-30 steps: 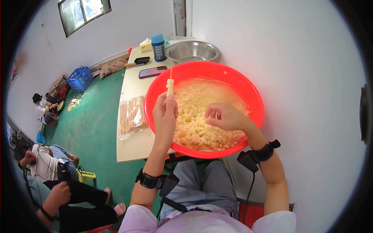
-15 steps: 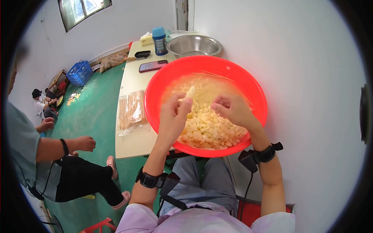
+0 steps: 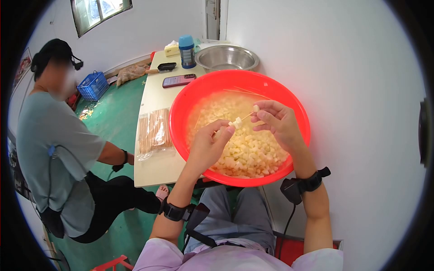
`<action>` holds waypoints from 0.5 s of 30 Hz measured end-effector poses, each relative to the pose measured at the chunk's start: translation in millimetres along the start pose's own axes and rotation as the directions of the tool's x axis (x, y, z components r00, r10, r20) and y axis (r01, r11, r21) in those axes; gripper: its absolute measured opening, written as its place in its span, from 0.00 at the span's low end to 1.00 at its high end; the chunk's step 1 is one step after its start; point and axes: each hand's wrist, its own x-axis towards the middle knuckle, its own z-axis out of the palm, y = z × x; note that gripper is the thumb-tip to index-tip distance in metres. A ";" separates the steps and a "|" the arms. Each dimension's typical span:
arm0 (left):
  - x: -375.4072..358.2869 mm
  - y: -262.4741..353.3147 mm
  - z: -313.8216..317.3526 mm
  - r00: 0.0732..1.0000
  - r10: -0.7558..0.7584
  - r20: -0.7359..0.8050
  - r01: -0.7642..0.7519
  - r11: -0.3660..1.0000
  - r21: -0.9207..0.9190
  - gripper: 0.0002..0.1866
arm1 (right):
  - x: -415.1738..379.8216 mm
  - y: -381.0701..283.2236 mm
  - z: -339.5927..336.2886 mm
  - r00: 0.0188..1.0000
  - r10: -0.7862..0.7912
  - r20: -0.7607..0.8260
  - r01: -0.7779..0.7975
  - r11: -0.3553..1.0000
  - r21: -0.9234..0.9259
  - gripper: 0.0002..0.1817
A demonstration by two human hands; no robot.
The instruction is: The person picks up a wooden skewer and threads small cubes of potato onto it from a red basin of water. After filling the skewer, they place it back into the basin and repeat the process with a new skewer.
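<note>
Both hands are over a wide red basin holding cloudy liquid and a heap of pale cubes. My left hand is closed in a pinch on a bamboo skewer, with pale cubes threaded right at its fingertips. The bare end of the skewer points up and right toward my right hand. Between the thumb and forefinger of that hand is a single pale cube, right at the skewer's tip. A few loose skewers lie along the basin's far side.
Left of the basin, the table bears a plastic bag of skewers, a phone, a black-handled object and a blue bottle. A steel bowl stands behind. Another person is at the left; a wall borders the right.
My right hand has risen with a cube to the skewer's tip. The skewer has tilted from near upright toward the right. The other person has leaned further into view beside the table.
</note>
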 end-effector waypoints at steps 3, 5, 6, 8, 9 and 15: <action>-0.8 -0.7 -0.2 1.000 -0.015 0.004 0.015 1.000 0.006 0.13 | -1.1 -2.7 1.9 1.000 0.014 -0.014 -0.014 1.000 0.009 0.13; -0.9 -2.4 0.4 1.000 0.001 -0.008 -0.001 1.000 0.004 0.13 | -0.5 -0.6 -1.6 1.000 0.022 -0.003 -0.022 0.999 0.034 0.13; -1.1 -2.6 0.7 1.000 0.014 -0.014 -0.014 1.000 0.007 0.13 | 0.1 0.6 -3.8 1.000 0.026 0.003 -0.026 0.999 0.047 0.13; -1.1 -3.3 1.0 0.999 0.029 -0.022 -0.029 1.000 0.010 0.13 | 0.4 2.9 -7.0 0.999 0.038 0.034 -0.040 0.995 0.087 0.13; -1.0 -3.7 1.1 0.999 0.031 -0.025 -0.031 0.999 0.009 0.13 | 0.5 3.3 -7.3 0.998 0.044 0.049 -0.049 0.993 0.106 0.13; -1.3 -2.9 0.4 0.998 0.056 -0.020 -0.055 0.998 0.009 0.13 | -1.7 -1.9 -2.7 0.996 0.067 0.055 -0.072 0.992 0.104 0.12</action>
